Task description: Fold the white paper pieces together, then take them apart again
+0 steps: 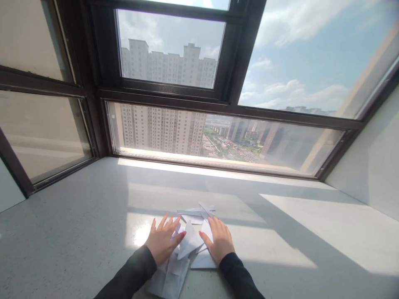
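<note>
Both grips, my left hand [162, 241] and right hand [219, 241], press flat and open on the folded paper sheets [190, 243] just before the window [205, 137]: light, floppy, creasable, so I'd pinch an edge.

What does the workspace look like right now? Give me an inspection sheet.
Surface: pale speckled sill, part sunlit, part in shadow.
Job's things: folded white paper between the hands; flat sheets under it; more folded paper just beyond.
Clutter: nothing seen.
Hands: left hand spread flat on the paper; right hand flat on it too, fingers together.
Cables: nothing seen.
Surroundings: dark-framed window ahead, tower blocks and sky outside; plain wall on the right.
</note>
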`<state>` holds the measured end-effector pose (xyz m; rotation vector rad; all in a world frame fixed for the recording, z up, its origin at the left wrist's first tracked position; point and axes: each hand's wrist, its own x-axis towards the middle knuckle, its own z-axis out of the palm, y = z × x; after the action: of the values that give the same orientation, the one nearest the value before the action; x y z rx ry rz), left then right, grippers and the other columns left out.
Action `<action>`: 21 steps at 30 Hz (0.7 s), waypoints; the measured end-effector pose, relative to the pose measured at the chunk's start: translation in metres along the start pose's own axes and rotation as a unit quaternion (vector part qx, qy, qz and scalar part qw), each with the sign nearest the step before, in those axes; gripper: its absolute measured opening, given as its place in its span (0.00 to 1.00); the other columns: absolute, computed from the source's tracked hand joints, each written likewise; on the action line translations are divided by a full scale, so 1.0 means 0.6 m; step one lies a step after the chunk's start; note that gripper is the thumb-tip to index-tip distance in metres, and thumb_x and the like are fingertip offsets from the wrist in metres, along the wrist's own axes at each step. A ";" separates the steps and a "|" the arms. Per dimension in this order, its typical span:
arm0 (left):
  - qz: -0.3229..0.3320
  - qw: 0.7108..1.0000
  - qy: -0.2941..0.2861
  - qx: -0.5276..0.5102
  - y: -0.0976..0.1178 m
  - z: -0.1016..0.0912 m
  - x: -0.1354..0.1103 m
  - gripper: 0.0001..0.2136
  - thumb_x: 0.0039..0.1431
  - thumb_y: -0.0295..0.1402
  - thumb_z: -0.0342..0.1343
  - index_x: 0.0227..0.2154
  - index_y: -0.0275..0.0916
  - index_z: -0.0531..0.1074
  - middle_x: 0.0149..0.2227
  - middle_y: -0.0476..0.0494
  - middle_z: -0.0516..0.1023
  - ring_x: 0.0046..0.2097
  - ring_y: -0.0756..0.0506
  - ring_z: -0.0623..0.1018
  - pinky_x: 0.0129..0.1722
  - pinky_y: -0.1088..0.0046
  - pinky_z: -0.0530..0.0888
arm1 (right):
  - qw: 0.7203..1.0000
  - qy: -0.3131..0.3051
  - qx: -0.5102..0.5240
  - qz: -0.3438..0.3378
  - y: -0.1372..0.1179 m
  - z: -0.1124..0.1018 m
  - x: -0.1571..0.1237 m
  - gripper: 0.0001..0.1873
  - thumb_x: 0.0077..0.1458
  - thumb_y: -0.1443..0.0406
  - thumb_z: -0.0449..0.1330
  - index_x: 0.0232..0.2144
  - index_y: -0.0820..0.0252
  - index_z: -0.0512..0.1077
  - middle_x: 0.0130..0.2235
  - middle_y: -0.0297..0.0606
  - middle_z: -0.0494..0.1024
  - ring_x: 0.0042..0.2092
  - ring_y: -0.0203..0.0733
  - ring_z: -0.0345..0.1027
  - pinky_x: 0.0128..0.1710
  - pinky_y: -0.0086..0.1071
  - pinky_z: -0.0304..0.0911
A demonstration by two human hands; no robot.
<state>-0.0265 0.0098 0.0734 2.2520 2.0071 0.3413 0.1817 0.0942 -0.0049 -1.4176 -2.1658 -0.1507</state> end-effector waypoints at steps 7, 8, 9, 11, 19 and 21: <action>0.023 0.999 0.034 0.028 0.006 0.038 -0.034 0.35 0.47 0.56 0.38 0.54 0.37 0.53 0.56 0.35 0.55 0.56 0.31 0.54 0.48 0.43 0.53 | 0.995 -0.027 0.089 -0.034 -0.057 -0.030 -0.005 0.23 0.53 0.55 0.46 0.46 0.64 0.63 0.45 0.49 0.69 0.47 0.51 0.62 0.45 0.44 0.57; 0.027 0.998 0.049 0.039 0.000 0.041 -0.031 0.34 0.48 0.56 0.37 0.54 0.38 0.54 0.56 0.36 0.56 0.56 0.32 0.54 0.49 0.43 0.52 | 0.988 -0.042 0.134 -0.057 -0.071 -0.042 -0.005 0.22 0.54 0.56 0.45 0.47 0.63 0.62 0.43 0.47 0.70 0.45 0.47 0.63 0.44 0.40 0.59; 0.023 0.996 0.068 0.051 -0.007 0.041 -0.027 0.32 0.50 0.55 0.37 0.53 0.39 0.56 0.56 0.37 0.57 0.56 0.32 0.54 0.50 0.43 0.49 | 0.980 -0.055 0.173 -0.075 -0.083 -0.053 -0.005 0.22 0.55 0.57 0.44 0.48 0.63 0.60 0.42 0.46 0.71 0.44 0.45 0.64 0.43 0.37 0.60; -0.004 0.992 0.105 0.073 -0.023 0.035 -0.019 0.29 0.52 0.53 0.35 0.52 0.41 0.58 0.55 0.39 0.59 0.56 0.34 0.54 0.50 0.42 0.45 | 0.966 -0.074 0.228 -0.098 -0.104 -0.076 -0.007 0.21 0.55 0.57 0.44 0.47 0.62 0.60 0.41 0.44 0.72 0.42 0.42 0.66 0.41 0.35 0.62; -0.094 0.986 0.112 0.074 -0.033 0.021 -0.017 0.27 0.55 0.49 0.32 0.51 0.38 0.59 0.54 0.38 0.60 0.56 0.37 0.55 0.51 0.47 0.49 | 0.941 -0.174 0.181 -0.226 -0.132 -0.102 -0.022 0.36 0.38 0.52 0.59 0.51 0.47 0.56 0.52 0.36 0.64 0.54 0.52 0.50 0.54 0.51 0.37; -0.073 0.991 0.102 0.054 -0.030 0.025 -0.019 0.26 0.56 0.48 0.33 0.52 0.39 0.57 0.54 0.40 0.61 0.56 0.39 0.56 0.51 0.48 0.50 | 0.954 -0.182 0.151 -0.186 -0.125 -0.092 -0.021 0.29 0.41 0.58 0.58 0.49 0.47 0.59 0.50 0.36 0.65 0.54 0.51 0.52 0.54 0.51 0.35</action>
<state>-0.0415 0.0016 0.0536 2.1923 2.3295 0.4777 0.1406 0.0299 0.0504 -0.9081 -2.6055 0.3209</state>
